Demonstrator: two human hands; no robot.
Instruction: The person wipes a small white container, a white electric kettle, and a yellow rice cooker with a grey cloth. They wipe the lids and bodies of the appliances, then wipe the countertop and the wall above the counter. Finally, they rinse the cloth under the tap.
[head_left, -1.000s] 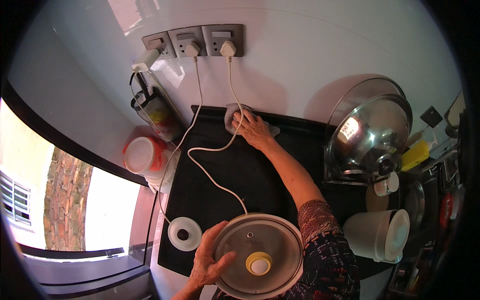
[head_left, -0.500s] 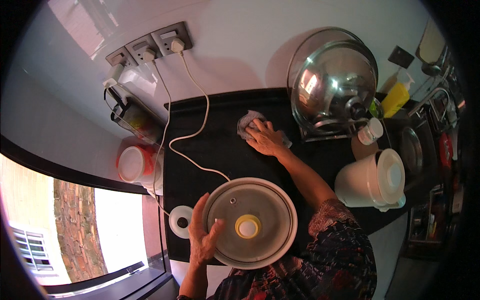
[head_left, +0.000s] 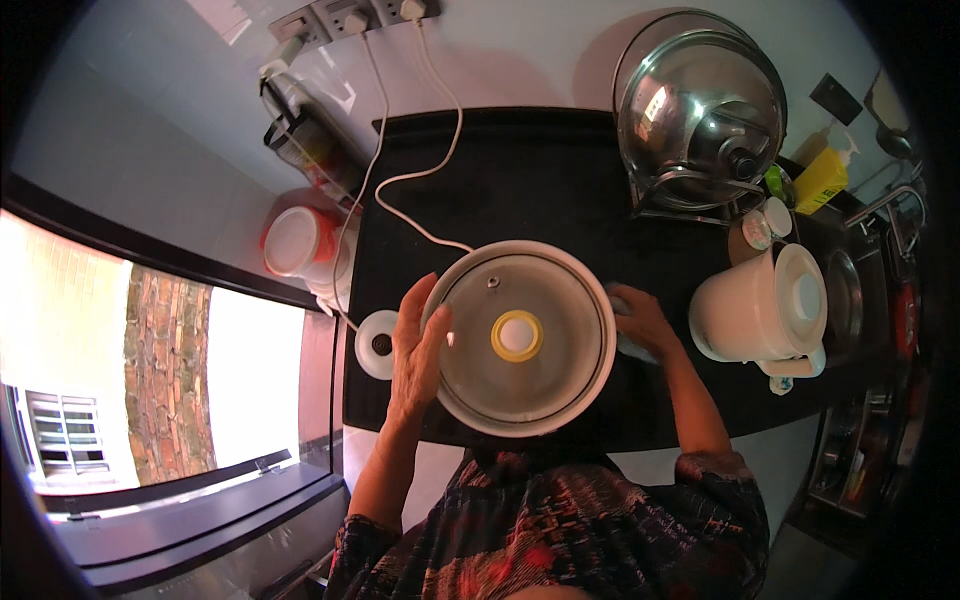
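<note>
A round white electric cooking pot (head_left: 596, 400) with a glass lid (head_left: 475, 370) stands near the counter's front edge. The lid's knob (head_left: 517, 336) is white with a yellow ring. My left hand (head_left: 415, 345) grips the pot's left side, its thumb over the rim and its fingers along the outer wall. Beside the pot's right wall, my right hand (head_left: 645, 325) is closed on a grey cloth (head_left: 632, 346); the pot's side hides some of its fingertips. Just left of my left hand is a white round base with a dark centre (head_left: 380, 344).
White cords (head_left: 420, 175) run from wall sockets (head_left: 350, 20) across the black counter (head_left: 520, 175). A metal lid (head_left: 700, 115) stands in a rack at the back right. A cream jug (head_left: 735, 310), small jars (head_left: 757, 228) and a yellow pump bottle (head_left: 822, 180) are to the right; a red-and-white tub (head_left: 298, 242) is left.
My right hand has come back from the far counter to the pot's right side, bringing the grey cloth. My left hand stays at the pot's left rim. The whole view has shifted.
</note>
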